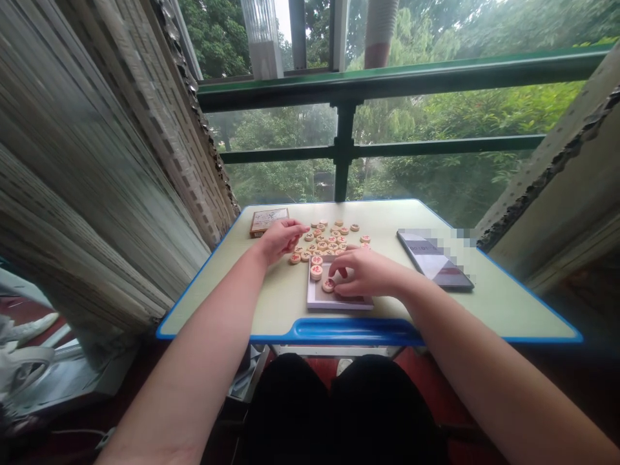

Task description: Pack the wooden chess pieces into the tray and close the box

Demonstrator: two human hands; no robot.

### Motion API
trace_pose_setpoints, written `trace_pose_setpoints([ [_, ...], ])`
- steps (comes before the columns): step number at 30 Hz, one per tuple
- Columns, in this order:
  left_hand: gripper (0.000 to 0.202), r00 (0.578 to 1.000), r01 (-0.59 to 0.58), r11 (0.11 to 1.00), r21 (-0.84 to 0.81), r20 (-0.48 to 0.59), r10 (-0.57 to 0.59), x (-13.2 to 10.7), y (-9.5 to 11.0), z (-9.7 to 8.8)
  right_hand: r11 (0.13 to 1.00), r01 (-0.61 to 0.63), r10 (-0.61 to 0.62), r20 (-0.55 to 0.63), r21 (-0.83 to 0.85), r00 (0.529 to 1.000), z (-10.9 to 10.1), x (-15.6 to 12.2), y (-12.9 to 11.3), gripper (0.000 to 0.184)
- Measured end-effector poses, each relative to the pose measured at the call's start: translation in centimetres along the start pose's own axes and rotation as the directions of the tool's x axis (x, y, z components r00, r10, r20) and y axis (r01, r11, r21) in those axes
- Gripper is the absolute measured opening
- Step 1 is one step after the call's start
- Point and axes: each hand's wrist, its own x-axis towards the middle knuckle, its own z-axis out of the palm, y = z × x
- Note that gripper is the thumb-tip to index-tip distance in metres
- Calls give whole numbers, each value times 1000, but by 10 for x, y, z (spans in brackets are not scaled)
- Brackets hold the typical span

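My right hand [365,270] is over a shallow open box [341,303], its thumb and fingers closed at the edge of a round Chinese chess piece [329,285]. Inside the box's left side lie two more pieces with red characters, one of them a wooden disc [316,273]. My left hand [282,237] hovers at the left side of several scattered Chinese chess pieces [322,245]. Its fingers are curled together; whether something sits between the fingertips is hidden. The scattered pieces lie just beyond the box, some with red and some with dark characters.
A flat box lid [269,219] lies at the table's far left. To the right is a phone or tablet [434,259] with a lit, partly blurred screen. The pale table [504,310] has a blue rim. Curtains [97,129] hang on both sides, and a window with green rails stands behind.
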Motion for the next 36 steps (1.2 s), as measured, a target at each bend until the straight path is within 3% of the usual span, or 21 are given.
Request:
trace_pose_setpoints([
  [4, 29, 989, 96, 994, 56, 105, -102, -2, 2, -3, 999, 5, -5, -28, -31, 1000, -1, 0, 1, 11],
  [9, 29, 982, 151, 987, 46, 105, -155, -2, 0, -3, 998, 51, -52, -34, -31, 998, 5, 4, 2, 8],
  [17, 32, 978, 113, 993, 44, 170, -119, -1, -4, -1, 997, 76, -79, -111, -29, 991, 9, 6, 0, 7],
  [29, 55, 985, 90, 995, -48, 151, -82, 3, -3, -6, 992, 122, -126, -97, -43, 987, 13, 14, 1, 12],
  [32, 54, 990, 61, 997, 43, 126, -66, 4, -4, -4, 992, 122, -126, -99, -42, 987, 13, 14, 2, 14],
  [34, 51, 998, 1, 976, 217, 65, -15, 4, -6, -1, 992, 117, -121, -101, -43, 988, 13, 14, 3, 15],
  [36, 46, 996, -75, 894, 442, -16, 92, 4, -9, 2, 992, 116, -120, -100, -46, 988, 13, 14, 4, 15],
])
